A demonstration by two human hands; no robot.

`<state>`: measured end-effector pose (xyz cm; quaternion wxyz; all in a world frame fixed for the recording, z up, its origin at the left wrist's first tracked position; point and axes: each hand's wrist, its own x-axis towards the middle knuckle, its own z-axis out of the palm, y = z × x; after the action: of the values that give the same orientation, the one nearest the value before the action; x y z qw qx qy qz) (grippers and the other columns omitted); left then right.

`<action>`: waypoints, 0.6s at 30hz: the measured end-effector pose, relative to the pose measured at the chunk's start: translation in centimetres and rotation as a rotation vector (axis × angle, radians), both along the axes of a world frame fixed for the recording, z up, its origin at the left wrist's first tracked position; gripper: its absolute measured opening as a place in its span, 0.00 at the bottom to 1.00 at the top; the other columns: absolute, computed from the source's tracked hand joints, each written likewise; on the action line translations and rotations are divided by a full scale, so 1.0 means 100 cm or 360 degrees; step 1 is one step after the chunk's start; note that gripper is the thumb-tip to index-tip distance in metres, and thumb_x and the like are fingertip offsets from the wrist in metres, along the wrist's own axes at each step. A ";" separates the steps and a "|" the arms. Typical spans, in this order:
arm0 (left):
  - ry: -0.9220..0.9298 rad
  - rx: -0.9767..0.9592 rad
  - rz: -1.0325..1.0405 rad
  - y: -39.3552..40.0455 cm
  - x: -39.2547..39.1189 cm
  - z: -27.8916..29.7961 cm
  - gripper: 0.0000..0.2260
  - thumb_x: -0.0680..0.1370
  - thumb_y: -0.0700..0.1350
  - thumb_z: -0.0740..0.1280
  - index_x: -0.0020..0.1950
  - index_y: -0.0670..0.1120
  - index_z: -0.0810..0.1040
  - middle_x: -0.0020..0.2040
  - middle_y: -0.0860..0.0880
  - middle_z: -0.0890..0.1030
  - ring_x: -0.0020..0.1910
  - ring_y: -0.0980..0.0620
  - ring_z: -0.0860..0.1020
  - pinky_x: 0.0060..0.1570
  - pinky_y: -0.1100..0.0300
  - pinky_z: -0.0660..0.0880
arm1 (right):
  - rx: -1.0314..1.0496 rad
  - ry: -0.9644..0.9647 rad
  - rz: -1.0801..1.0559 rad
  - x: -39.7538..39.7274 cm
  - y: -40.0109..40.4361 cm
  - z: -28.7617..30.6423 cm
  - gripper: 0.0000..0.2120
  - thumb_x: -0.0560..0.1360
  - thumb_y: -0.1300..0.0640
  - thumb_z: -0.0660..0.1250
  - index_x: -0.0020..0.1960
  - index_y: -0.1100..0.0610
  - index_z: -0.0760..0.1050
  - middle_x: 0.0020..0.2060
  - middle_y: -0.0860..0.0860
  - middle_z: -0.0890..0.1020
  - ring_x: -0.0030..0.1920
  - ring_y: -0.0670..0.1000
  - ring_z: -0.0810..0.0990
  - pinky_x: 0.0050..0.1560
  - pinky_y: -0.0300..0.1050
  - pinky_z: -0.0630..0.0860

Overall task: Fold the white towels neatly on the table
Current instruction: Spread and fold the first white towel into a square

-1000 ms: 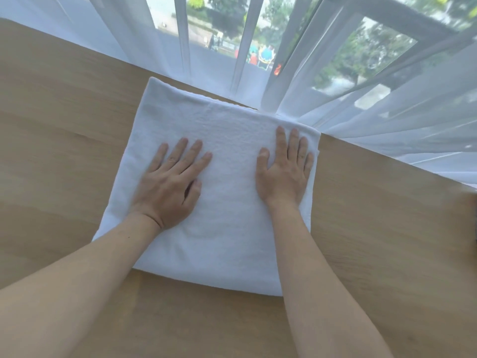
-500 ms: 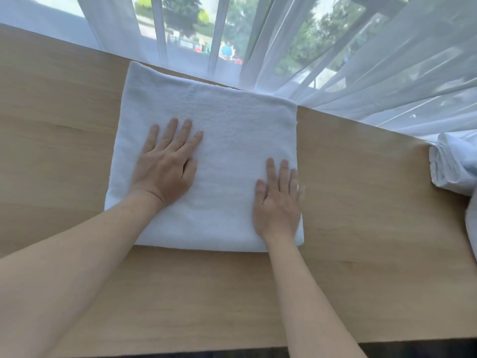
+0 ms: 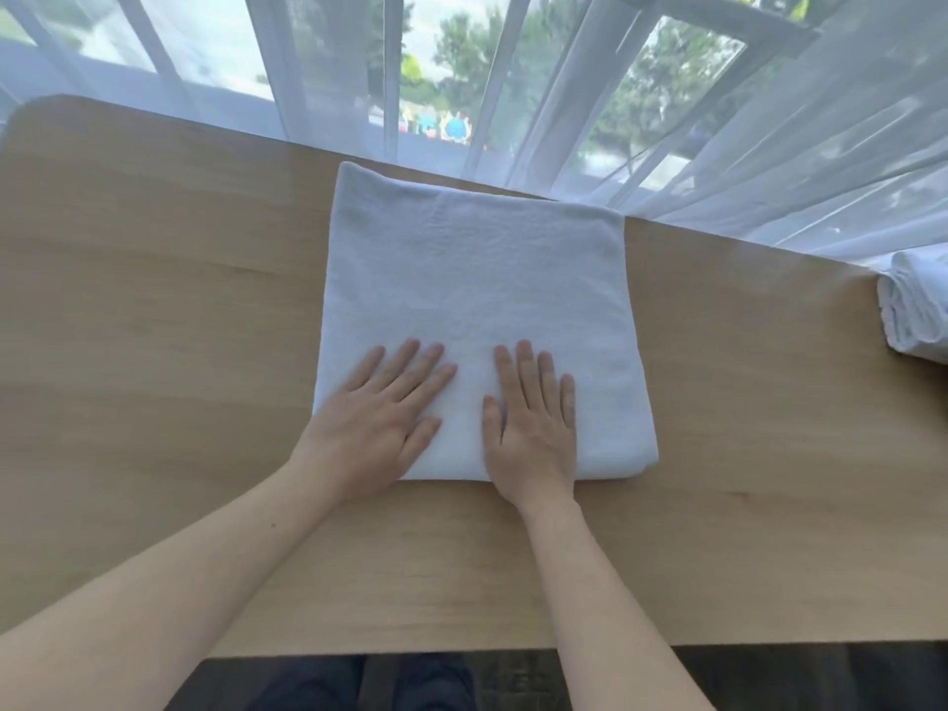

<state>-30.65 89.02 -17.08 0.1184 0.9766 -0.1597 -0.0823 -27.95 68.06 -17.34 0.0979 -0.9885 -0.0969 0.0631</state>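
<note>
A white towel [image 3: 477, 279], folded into a flat square, lies on the wooden table [image 3: 154, 325] with its far edge near the curtain. My left hand [image 3: 377, 425] rests flat on its near left part, fingers straight and spread. Beside it, my right hand [image 3: 531, 423] presses flat on the near middle of the towel, heel at the towel's front edge. Neither hand grips the cloth.
More white towels [image 3: 915, 310] sit bunched at the table's far right edge. Sheer white curtains [image 3: 718, 146] hang along the table's back edge before a window. The table's front edge [image 3: 513, 649] runs close below my forearms, with dark floor beyond.
Both hands have slid toward me over the towel, from its middle to its near edge, and now lie closer together. The view has pulled back and shows the table's front edge.
</note>
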 end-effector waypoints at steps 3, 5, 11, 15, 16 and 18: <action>-0.0161 -0.0002 -0.0025 0.020 -0.025 0.003 0.28 0.83 0.60 0.49 0.80 0.49 0.61 0.80 0.48 0.60 0.79 0.47 0.58 0.77 0.46 0.56 | 0.0035 0.0088 -0.0138 -0.001 -0.004 0.003 0.29 0.82 0.39 0.43 0.82 0.44 0.43 0.81 0.44 0.44 0.80 0.46 0.39 0.79 0.53 0.39; -0.0228 -0.0058 -0.0091 0.032 -0.035 0.002 0.30 0.82 0.63 0.53 0.78 0.47 0.65 0.78 0.46 0.64 0.77 0.45 0.62 0.75 0.44 0.62 | 0.0099 0.0175 -0.0150 -0.005 -0.007 0.006 0.33 0.80 0.34 0.45 0.81 0.42 0.41 0.81 0.43 0.41 0.79 0.45 0.34 0.78 0.50 0.34; -0.0411 -0.0299 -0.0271 0.063 -0.052 -0.016 0.29 0.74 0.56 0.72 0.72 0.44 0.75 0.71 0.45 0.74 0.75 0.41 0.67 0.74 0.43 0.64 | 0.0044 0.0246 0.0277 -0.034 -0.031 0.013 0.48 0.69 0.20 0.55 0.80 0.39 0.39 0.80 0.44 0.36 0.79 0.51 0.31 0.76 0.53 0.30; -0.0576 -0.0655 -0.0143 0.077 -0.059 -0.028 0.17 0.77 0.52 0.69 0.62 0.44 0.77 0.61 0.47 0.79 0.73 0.44 0.71 0.75 0.48 0.63 | -0.0037 0.0179 0.0389 -0.042 -0.037 0.016 0.48 0.73 0.31 0.62 0.81 0.44 0.39 0.81 0.47 0.39 0.80 0.54 0.35 0.78 0.58 0.37; -0.0566 -0.0705 -0.0116 0.076 -0.061 -0.030 0.17 0.76 0.51 0.70 0.62 0.45 0.76 0.61 0.47 0.78 0.73 0.45 0.70 0.75 0.48 0.63 | -0.0032 0.0181 0.0384 -0.041 -0.037 0.017 0.46 0.74 0.36 0.64 0.81 0.44 0.41 0.81 0.48 0.41 0.80 0.54 0.37 0.79 0.59 0.40; -0.0551 -0.0763 -0.0099 0.075 -0.062 -0.030 0.19 0.75 0.50 0.70 0.64 0.45 0.75 0.64 0.48 0.78 0.73 0.47 0.70 0.74 0.47 0.65 | 0.0030 0.0206 0.0335 -0.037 -0.035 0.025 0.42 0.75 0.45 0.68 0.81 0.45 0.50 0.81 0.50 0.50 0.81 0.56 0.45 0.79 0.59 0.46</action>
<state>-36.88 96.55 -20.07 0.3141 0.9149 -0.2224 0.1219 -31.63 64.59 -14.87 0.1062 -0.9657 -0.1942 0.1356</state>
